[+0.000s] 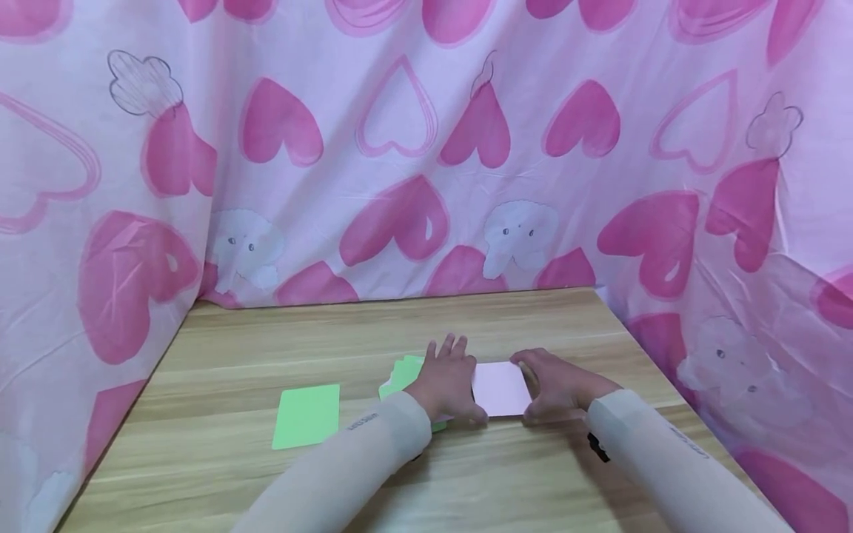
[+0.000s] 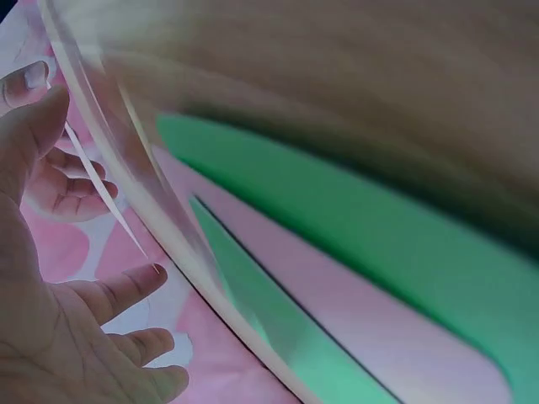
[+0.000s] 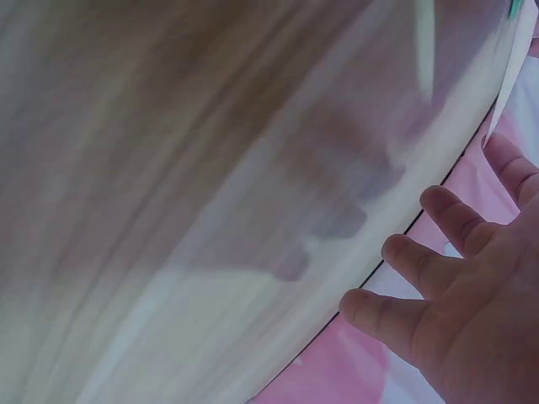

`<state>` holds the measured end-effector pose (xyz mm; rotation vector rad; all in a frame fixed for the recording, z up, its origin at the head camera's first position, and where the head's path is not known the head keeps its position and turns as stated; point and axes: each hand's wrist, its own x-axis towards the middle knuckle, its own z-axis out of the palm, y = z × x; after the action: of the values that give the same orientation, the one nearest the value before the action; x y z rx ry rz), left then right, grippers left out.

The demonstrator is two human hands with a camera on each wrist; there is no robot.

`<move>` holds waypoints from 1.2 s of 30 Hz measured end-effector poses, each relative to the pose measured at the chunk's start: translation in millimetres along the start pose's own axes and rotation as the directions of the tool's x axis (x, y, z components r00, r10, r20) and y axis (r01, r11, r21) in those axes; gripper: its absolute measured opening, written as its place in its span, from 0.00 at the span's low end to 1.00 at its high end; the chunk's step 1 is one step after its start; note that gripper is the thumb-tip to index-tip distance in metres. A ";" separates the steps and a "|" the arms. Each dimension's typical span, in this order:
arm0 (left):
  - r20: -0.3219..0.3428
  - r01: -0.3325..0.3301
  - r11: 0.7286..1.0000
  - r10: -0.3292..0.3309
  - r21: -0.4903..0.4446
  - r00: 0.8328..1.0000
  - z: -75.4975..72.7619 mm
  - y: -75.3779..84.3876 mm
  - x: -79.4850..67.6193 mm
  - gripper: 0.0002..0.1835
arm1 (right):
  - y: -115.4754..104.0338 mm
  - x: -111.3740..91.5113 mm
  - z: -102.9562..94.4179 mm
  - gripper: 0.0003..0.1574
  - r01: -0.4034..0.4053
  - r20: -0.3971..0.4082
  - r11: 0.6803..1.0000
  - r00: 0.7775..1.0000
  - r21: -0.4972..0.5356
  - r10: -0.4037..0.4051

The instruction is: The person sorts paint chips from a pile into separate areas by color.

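Observation:
A pale pink square card [image 1: 502, 389] is held between both hands, lifted a little over the table. My left hand [image 1: 448, 381] grips its left side with thumb and index finger at the corners, the other fingers spread. Opposite, my right hand [image 1: 556, 381] holds the right side, thumb at the near corner and index finger at the far one. In the left wrist view the card [image 2: 109, 202] appears edge-on as a thin white line. Beneath my left hand lies a fanned pile of green and pink cards [image 2: 379, 227], partly hidden by that hand in the head view.
A single green square card [image 1: 306, 416] lies flat to the left on the wood-grain table [image 1: 493, 474]. Pink heart-patterned cloth [image 1: 400, 222] hangs behind the table and along both sides.

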<state>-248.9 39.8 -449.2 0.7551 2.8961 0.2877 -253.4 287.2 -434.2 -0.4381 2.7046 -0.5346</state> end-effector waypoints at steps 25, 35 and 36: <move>0.080 0.032 0.999 -0.030 -0.027 0.996 -25.5 -9.1 -8.6 0.52 | -0.6 2.0 7.4 0.68 -0.003 -0.014 0.994 1.000 -0.106 0.001; 0.112 0.045 0.993 -0.032 -0.112 0.993 -53.0 -83.5 -27.0 0.57 | -45.1 17.0 6.5 0.64 0.056 -0.078 0.997 0.995 -0.054 -0.060; 0.121 0.055 0.993 -0.042 -0.107 0.992 -53.2 -90.2 -29.1 0.57 | -51.1 19.7 7.7 0.63 0.061 -0.080 0.997 0.995 -0.050 -0.064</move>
<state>-275.4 -59.7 -414.6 0.6593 2.7565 0.3795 -256.2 232.7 -425.2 -0.5263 2.7947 -0.5161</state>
